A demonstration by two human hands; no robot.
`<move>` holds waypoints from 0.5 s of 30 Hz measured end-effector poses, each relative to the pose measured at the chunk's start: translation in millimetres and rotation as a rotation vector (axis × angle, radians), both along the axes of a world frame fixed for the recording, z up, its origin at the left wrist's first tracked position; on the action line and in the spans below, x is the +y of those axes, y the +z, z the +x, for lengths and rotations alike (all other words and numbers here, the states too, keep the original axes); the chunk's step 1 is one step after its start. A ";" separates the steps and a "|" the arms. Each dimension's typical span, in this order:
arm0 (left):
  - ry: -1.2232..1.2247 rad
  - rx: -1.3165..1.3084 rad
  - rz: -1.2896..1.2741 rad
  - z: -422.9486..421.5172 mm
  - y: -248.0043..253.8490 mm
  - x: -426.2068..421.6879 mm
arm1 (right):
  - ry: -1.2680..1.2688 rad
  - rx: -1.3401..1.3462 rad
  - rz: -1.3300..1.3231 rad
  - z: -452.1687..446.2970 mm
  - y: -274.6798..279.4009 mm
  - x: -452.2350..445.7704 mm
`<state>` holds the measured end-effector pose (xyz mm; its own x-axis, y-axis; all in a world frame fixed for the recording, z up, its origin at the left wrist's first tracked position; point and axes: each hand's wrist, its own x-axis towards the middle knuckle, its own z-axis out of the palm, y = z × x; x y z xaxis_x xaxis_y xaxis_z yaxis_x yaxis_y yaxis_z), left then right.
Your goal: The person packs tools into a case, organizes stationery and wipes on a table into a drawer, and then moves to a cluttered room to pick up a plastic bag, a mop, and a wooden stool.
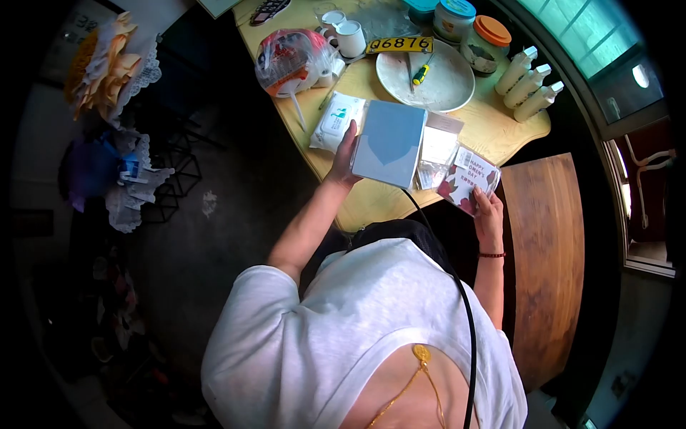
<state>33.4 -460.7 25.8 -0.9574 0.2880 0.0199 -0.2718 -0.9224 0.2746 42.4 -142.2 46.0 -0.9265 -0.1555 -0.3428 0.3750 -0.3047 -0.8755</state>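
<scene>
My left hand grips the left edge of a blue-grey flat box, held tilted above the table's near edge. Its thumb shows at the box's side, and the other fingers are hidden behind it. In my right hand is a greeting card in clear wrap, pinched at its lower right corner. The card has red flowers and reads "HAPPY WOMEN'S DAY". Between the box and the card lie a pale flat packet and some clear plastic wrapping. A pack of wipes lies left of the box.
On the yellow table stand a large white plate with a screwdriver, a yellow number plate, jars, several white bottles, mugs and a filled plastic bag. A wooden bench is at right.
</scene>
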 end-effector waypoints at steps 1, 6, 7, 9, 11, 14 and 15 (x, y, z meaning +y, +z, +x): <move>-0.002 -0.001 0.004 4.5 7.9 6.3 | -0.012 0.024 -0.053 0.6 1.9 -2.2; -0.167 0.058 -0.473 2.9 22.6 6.7 | 0.064 0.155 -0.146 -3.8 19.5 3.8; -0.290 0.084 -0.592 -0.6 30.4 6.9 | 0.130 0.154 -0.067 -5.5 33.4 8.8; -0.421 0.126 -0.660 -12.4 37.9 9.3 | 0.397 0.303 0.046 -16.7 60.5 11.4; -0.669 0.299 -0.949 -22.9 43.7 20.3 | 0.506 0.143 0.190 -23.4 92.0 2.8; -0.763 0.530 -1.042 -33.9 59.0 44.6 | 0.820 0.394 0.145 -35.5 94.0 -22.3; -0.760 0.646 -1.054 -35.1 63.1 49.1 | 0.861 0.359 0.084 -38.1 82.5 -25.6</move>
<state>-1.7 -411.6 88.9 -0.4755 0.8655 -0.1574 -0.1623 0.0895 0.9827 4.4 -167.7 128.4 -0.5564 -0.8250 -0.0995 0.1449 0.0215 -0.9892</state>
